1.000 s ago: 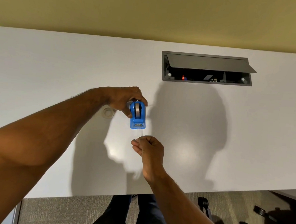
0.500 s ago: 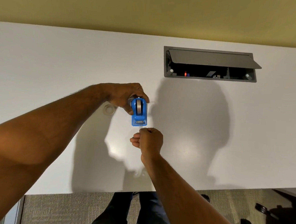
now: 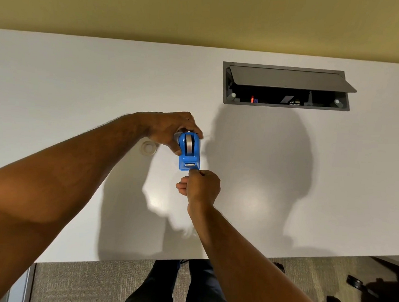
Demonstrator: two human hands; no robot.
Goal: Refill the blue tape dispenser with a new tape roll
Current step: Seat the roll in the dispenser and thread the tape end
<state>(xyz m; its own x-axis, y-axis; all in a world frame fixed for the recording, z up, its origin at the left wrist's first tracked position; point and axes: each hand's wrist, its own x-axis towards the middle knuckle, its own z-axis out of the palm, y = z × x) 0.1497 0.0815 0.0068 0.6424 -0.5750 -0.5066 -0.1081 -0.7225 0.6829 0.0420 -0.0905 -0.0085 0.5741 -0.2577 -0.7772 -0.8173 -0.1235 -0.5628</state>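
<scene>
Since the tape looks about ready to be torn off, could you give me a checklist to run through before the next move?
1. Roll seated: a tape roll sits between the walls of the blue tape dispenser. Ok.
2. Dispenser steadied: the left hand grips its rear end on the white table. Ok.
3. Tape end held: the right hand is pinched shut right at the cutter; the clear tape itself is not visible. Cannot tell.
4. Tape lying across the cutter: cannot tell.
5. Old core out of the way: an empty tape core lies on the table behind the left hand. Ok.
</scene>
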